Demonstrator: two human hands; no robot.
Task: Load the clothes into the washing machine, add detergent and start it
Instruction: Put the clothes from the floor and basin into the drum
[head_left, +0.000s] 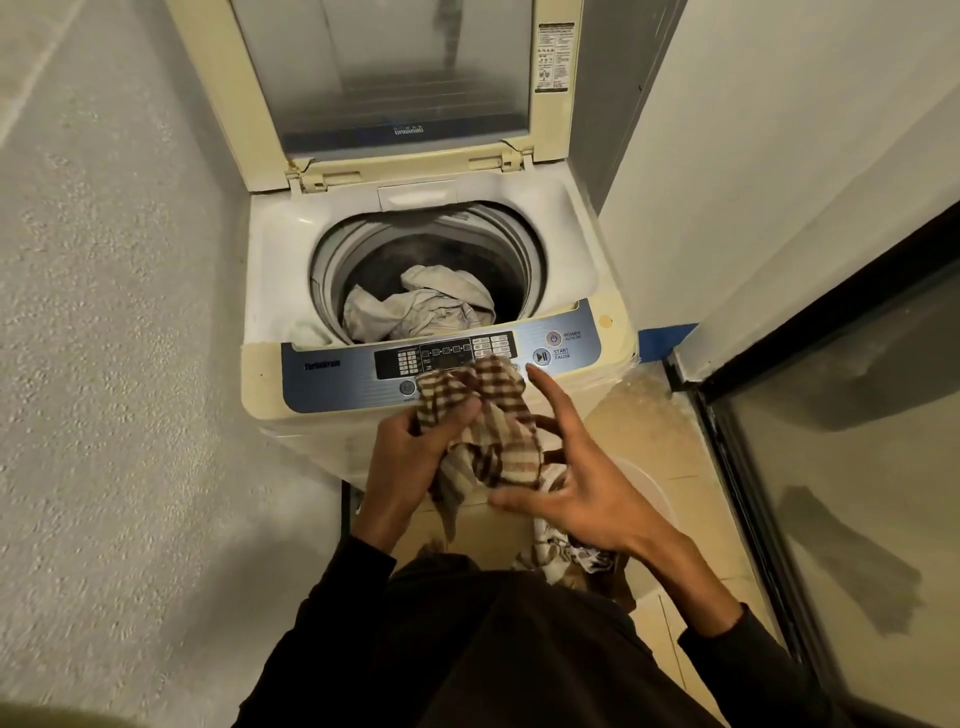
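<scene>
Left hand (410, 457) fingers curled, gripping checked cloth (485, 426) bunched for lift over control panel (441, 358). Right hand (576, 488) fingers spread, loosely steadying cloth, possibly touching. Washing machine (582, 249) at 12 o'clock, lid up; pale clothes (421, 306) in drum. More laundry (561, 556) at 5 o'clock.

A dim, warm-toned indoor scene is shown, lit softly from above. Faint reflections are seen on the raised lid (384, 67) of the washing machine (431, 249). Right of the machine, shadows lie on a glass door (852, 509). Edges are bent by wide-angle distortion; detail is slightly soft.
</scene>
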